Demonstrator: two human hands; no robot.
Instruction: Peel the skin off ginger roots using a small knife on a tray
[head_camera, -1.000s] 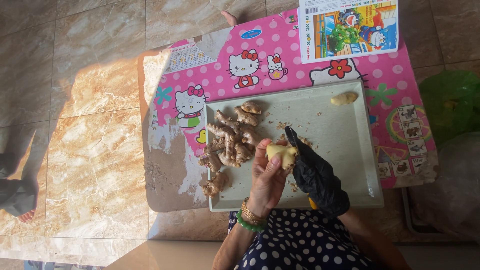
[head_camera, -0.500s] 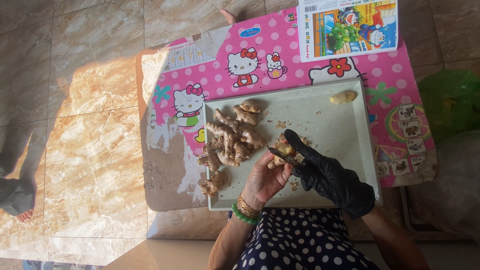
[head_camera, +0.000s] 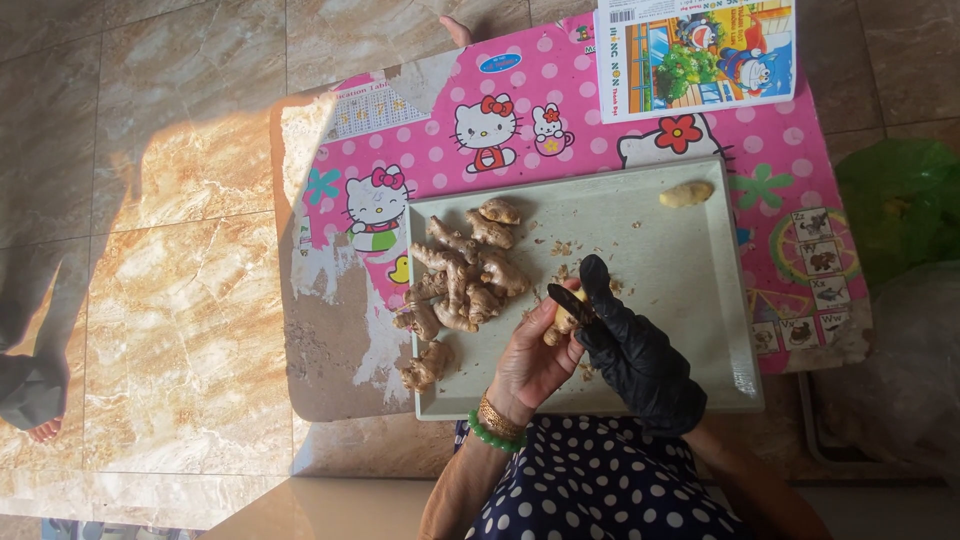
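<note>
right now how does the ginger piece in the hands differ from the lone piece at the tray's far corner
The held ginger piece is gripped by the bare left hand with the gloved right hand against it; the lone piece lies untouched on the tray. The held piece still shows brown skin; the lone piece is pale yellow all over. Both are small ginger knobs.

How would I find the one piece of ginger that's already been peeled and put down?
Look at the pale rectangular tray on the pink cartoon-patterned table. In its far right corner, well apart from the pile of knobbly brown ginger roots on the tray's left side, lies the peeled ginger piece. It lies alone and is smooth and pale yellow, not brown-skinned.
</note>
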